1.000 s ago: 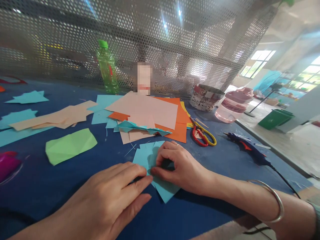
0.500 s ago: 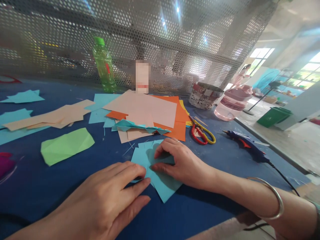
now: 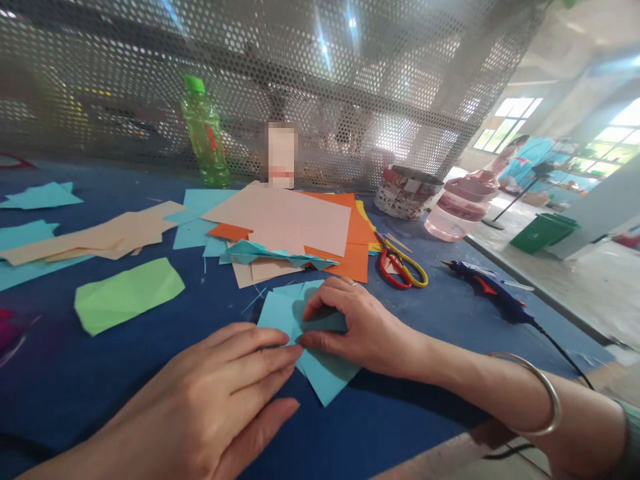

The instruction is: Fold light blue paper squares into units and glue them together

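A folded light-blue paper [image 3: 320, 373] lies on the blue table [image 3: 410, 400] in front of me. My left hand [image 3: 220, 393] lies flat with its fingers stretched out, the fingertips pressing the paper's left edge. My right hand [image 3: 360, 327] rests on top of the paper with fingers curled, thumb and forefinger pinching a fold of it. A metal bangle [image 3: 543, 400] sits on my right wrist.
Behind lie a stack of pink, orange and blue sheets [image 3: 295, 227], a green folded paper [image 3: 125, 293], beige strips [image 3: 95, 237], red-and-yellow scissors [image 3: 403, 267], a blue glue gun [image 3: 493, 293], a green bottle [image 3: 205, 133], a woven pot [image 3: 407, 193] and a pink jar [image 3: 457, 213]. A perforated metal screen [image 3: 350, 80] backs the table.
My left hand's fingers have slid slightly right, closing up against my right thumb on the paper. The right hand keeps its pinch; the view has shifted a little.
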### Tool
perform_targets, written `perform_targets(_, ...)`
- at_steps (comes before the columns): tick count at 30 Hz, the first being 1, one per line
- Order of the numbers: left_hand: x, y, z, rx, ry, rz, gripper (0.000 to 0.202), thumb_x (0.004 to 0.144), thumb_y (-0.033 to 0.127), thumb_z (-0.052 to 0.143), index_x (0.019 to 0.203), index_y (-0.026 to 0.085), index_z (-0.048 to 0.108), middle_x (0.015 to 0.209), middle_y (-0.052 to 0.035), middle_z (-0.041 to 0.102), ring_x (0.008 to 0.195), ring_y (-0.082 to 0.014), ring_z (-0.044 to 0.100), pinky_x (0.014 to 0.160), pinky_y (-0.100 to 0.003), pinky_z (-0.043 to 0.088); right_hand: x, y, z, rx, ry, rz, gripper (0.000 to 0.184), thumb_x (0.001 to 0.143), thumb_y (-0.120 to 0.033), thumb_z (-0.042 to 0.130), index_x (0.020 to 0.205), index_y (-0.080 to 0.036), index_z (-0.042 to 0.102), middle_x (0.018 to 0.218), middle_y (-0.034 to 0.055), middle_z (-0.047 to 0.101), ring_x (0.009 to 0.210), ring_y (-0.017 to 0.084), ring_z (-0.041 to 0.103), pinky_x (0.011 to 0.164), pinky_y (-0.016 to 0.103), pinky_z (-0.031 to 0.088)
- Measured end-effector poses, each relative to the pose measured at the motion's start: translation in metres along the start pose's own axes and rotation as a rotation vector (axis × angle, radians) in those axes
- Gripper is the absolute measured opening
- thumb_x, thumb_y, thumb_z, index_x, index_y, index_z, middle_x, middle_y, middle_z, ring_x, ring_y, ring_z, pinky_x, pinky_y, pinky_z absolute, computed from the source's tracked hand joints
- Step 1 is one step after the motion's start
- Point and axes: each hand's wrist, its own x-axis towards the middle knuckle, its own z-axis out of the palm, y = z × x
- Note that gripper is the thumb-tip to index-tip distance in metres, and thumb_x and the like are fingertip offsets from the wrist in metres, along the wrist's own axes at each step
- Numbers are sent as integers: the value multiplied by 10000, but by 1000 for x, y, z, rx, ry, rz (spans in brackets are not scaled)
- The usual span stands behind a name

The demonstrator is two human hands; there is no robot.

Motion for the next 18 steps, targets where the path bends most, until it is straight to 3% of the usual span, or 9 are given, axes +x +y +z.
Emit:
perform_targets(6, 7, -1, -4, -124, -28, -9, 207, 1033, 174, 568, 1126, 256, 733, 1091, 36, 822, 1025, -143, 746, 987, -304, 556, 0, 10, -8, 53, -37, -12, 178, 891, -57, 735, 1010, -187, 711, 1027, 47, 703, 986, 178, 668, 922, 320, 533)
perform_targets(10, 5, -4, -4, -150, -21, -36, 215, 1025, 180, 574, 1108, 280, 745, 1071, 42, 823, 1011, -145, 760, 993, -316, 573, 0, 20, -16, 104, -65, -157, 469, 790, 109, 508, 1114, -177, 691, 1129, 80, 704, 1103, 189, 663, 1002, 349, 544)
perform_targets(14, 0, -6, -2, -120, -11, -51, 205, 1025, 215, 592, 1143, 279, 747, 1128, 23, 821, 1053, -159, 766, 1062, -320, 569, 2, 24, -22, 138, -85, -226, 661, 653, 102, 457, 1208, -189, 667, 1227, 87, 695, 1187, 205, 650, 1039, 380, 554)
perform_targets(18, -4, -9, 0, -61, -37, -56, 241, 1053, 285, 574, 1252, 268, 708, 1209, -2, 803, 1127, -171, 751, 1109, -315, 552, 4, 23, -22, 115, -61, -248, 516, 747, 47, 534, 1189, -174, 685, 1205, 106, 708, 1198, 221, 652, 1088, 426, 539)
